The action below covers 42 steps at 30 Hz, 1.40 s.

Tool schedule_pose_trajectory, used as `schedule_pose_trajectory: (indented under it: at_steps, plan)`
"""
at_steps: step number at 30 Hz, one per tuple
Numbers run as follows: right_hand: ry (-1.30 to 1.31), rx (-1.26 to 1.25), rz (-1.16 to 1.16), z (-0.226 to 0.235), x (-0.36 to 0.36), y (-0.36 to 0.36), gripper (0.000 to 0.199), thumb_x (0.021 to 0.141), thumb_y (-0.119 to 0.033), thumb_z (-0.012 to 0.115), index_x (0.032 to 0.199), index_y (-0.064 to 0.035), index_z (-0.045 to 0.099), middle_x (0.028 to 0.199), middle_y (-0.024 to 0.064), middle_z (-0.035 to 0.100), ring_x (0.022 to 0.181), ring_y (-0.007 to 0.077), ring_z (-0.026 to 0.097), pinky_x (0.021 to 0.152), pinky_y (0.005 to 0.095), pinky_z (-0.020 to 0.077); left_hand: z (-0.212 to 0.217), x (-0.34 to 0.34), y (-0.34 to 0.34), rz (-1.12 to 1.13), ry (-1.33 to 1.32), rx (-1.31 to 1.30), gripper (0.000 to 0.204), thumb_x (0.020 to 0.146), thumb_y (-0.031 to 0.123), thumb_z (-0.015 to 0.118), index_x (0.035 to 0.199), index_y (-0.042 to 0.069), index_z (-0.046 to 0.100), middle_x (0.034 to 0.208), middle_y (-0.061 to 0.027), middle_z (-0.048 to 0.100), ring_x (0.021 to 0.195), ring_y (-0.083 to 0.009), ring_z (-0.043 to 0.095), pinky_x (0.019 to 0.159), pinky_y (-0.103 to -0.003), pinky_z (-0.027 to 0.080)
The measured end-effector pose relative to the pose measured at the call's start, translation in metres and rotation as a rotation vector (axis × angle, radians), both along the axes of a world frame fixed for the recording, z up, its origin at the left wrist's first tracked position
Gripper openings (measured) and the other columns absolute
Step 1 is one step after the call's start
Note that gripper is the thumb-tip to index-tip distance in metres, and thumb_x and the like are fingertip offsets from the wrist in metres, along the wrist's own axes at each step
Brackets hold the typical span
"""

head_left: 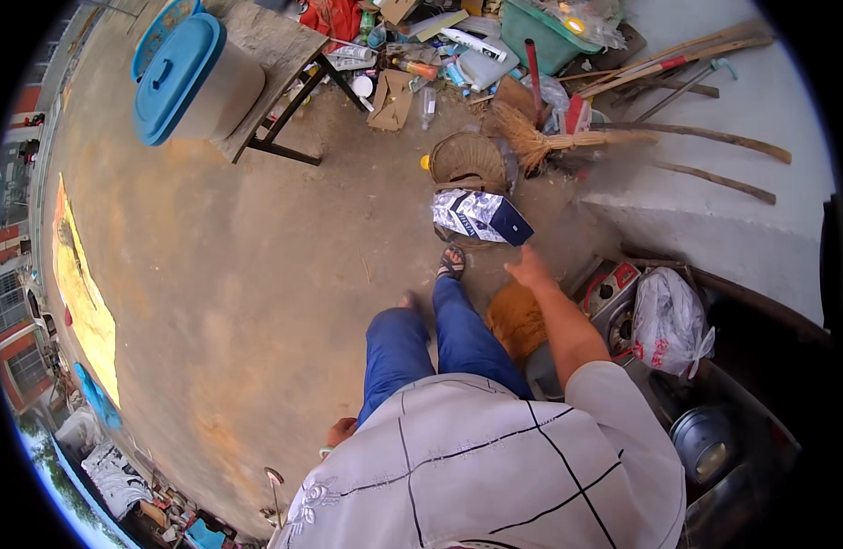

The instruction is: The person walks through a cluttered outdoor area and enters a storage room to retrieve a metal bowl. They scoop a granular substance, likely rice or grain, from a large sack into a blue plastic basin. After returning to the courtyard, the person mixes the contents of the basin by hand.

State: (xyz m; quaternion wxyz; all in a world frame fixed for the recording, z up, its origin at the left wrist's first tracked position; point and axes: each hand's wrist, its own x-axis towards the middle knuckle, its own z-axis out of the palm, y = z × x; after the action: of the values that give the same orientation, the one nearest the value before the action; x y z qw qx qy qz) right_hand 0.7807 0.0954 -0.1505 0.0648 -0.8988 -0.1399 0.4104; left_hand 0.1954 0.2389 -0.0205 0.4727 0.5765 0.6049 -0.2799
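Note:
My right hand (529,267) reaches forward, its thumb and a finger apart, just below the dark blue end of a box (481,216). The box is white and blue patterned and lies tilted on a round woven basket (465,157); whether a fingertip touches it, I cannot tell. My left hand (341,432) hangs low beside my hip, its fingers mostly hidden. A straw broom (531,142) lies just beyond the basket. Under my right forearm shows an orange-brown furry shape (517,320).
Mixed bottles, cardboard and a green tub (540,37) are heaped ahead. Wooden poles (714,137) lean at the right wall. A gas stove (613,293) and a white plastic bag (670,320) are close on my right. A blue-lidded bucket (179,78) stands on a table (279,46) at far left.

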Motion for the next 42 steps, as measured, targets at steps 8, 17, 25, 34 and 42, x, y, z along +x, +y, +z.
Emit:
schedule_pose_trajectory:
  at_steps: [8,17,25,34,42]
  plan:
    - [-0.173,-0.069,0.108,-0.028,0.062,0.095,0.093,0.061,-0.04,0.077,0.13,0.0014,0.032,0.123,0.0206,0.045,0.116,0.0345,0.043,0.097,0.0396,0.0357,-0.022,0.074,0.106,0.452,0.001,-0.073,0.029,0.084,0.016,0.054,0.105,-0.005,0.056,0.089,-0.0151,0.064,0.077,-0.0212,0.065,0.063,-0.028,0.051]
    - [-0.024,-0.374,0.289,-0.132,0.097,0.134,0.107,0.061,-0.045,0.078,0.137,0.0001,0.017,0.139,0.0188,0.025,0.129,0.0323,0.026,0.101,0.0443,0.029,-0.044,0.097,0.159,0.584,0.072,-0.066,0.03,0.084,0.016,0.056,0.104,-0.006,0.055,0.087,-0.0151,0.064,0.075,-0.0219,0.065,0.061,-0.027,0.052]
    - [-0.079,-0.417,0.649,-0.144,0.085,0.124,0.11,0.056,-0.05,0.076,0.137,-0.002,0.02,0.142,0.0177,0.024,0.131,0.0325,0.023,0.1,0.0515,0.0291,-0.051,0.12,0.156,0.501,0.121,-0.134,0.029,0.085,0.017,0.055,0.104,-0.005,0.056,0.088,-0.0144,0.065,0.078,-0.0211,0.066,0.062,-0.027,0.052]
    - [-0.036,-0.367,0.576,-0.107,0.086,0.114,0.088,0.064,-0.026,0.072,0.135,-0.0028,0.025,0.13,0.0168,0.036,0.122,0.0308,0.035,0.098,0.0495,0.0325,-0.056,0.115,0.157,0.589,0.032,-0.083,0.027,0.084,0.015,0.055,0.101,-0.006,0.057,0.086,-0.0135,0.064,0.076,-0.0206,0.065,0.063,-0.028,0.052]
    - [-0.153,-0.223,0.386,-0.049,0.106,0.1,0.077,0.063,-0.022,0.073,0.129,-0.0081,0.034,0.128,0.0132,0.039,0.119,0.0323,0.038,0.093,0.0462,0.0394,-0.047,0.144,0.148,0.471,-0.078,-0.132,0.031,0.088,0.02,0.052,0.105,-0.005,0.055,0.093,-0.0137,0.064,0.082,-0.0193,0.064,0.069,-0.028,0.052]
